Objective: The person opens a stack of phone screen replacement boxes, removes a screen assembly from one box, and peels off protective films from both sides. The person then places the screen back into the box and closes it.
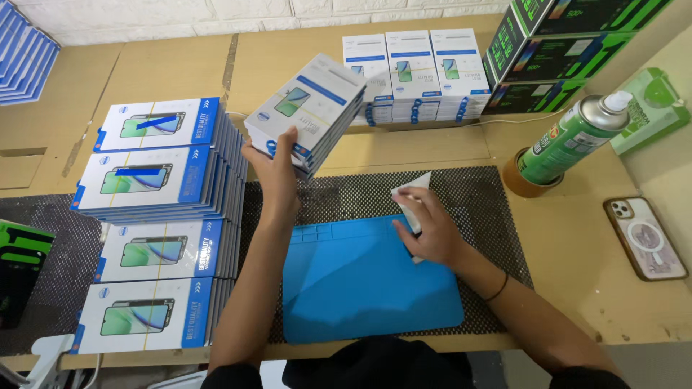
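Nearest us lay the blue mat (367,284) on the black mesh liner (476,194). Our left hand (272,167) gripped a bundle of white-and-blue boxes (306,112), lifted above the table (562,252) beside the stacked boxes (155,180). Our right hand (427,229) pinched a white cloth (412,194) at the mat's edge, fingers closed round it.

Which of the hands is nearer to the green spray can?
Right. The right hand, holding a white cloth over the blue mat, lies closer to the green spray can; the left hand holds a bundle of boxes further left.
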